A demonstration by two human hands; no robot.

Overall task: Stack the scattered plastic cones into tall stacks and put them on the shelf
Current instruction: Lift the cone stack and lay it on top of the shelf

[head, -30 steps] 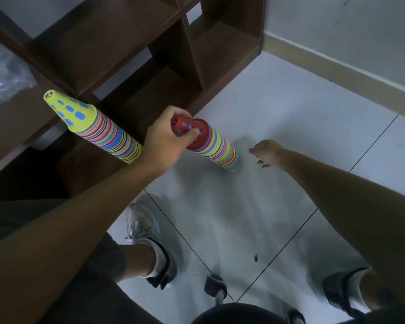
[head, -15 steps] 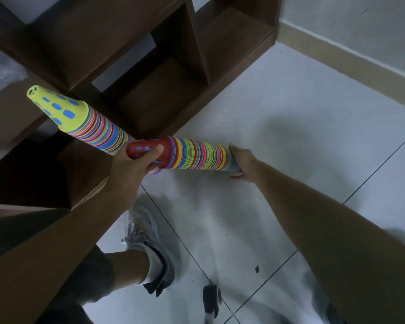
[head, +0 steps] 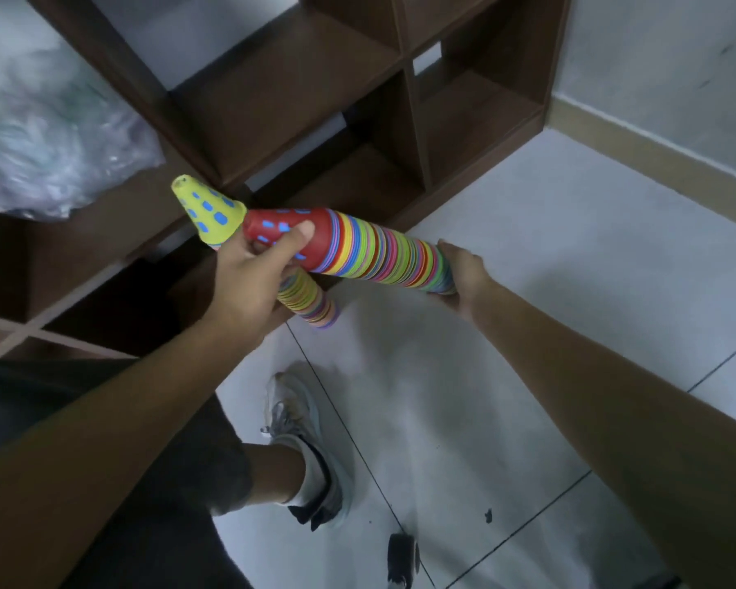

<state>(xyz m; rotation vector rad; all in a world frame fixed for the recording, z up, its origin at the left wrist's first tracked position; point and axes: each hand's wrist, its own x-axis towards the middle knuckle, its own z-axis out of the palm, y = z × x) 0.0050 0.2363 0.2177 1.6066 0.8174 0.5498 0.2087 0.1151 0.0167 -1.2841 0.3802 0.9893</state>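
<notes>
Head view: left hand [head: 247, 278] grips red-tipped stack [head: 366, 252] near tip, yellow-tipped stack [head: 211, 214] also in that hand. Right hand [head: 459, 269] cups red stack's wide base. Both stacks off floor, just in front of shelf [head: 298, 91]. Stacking looks done; shelving not yet done.
</notes>
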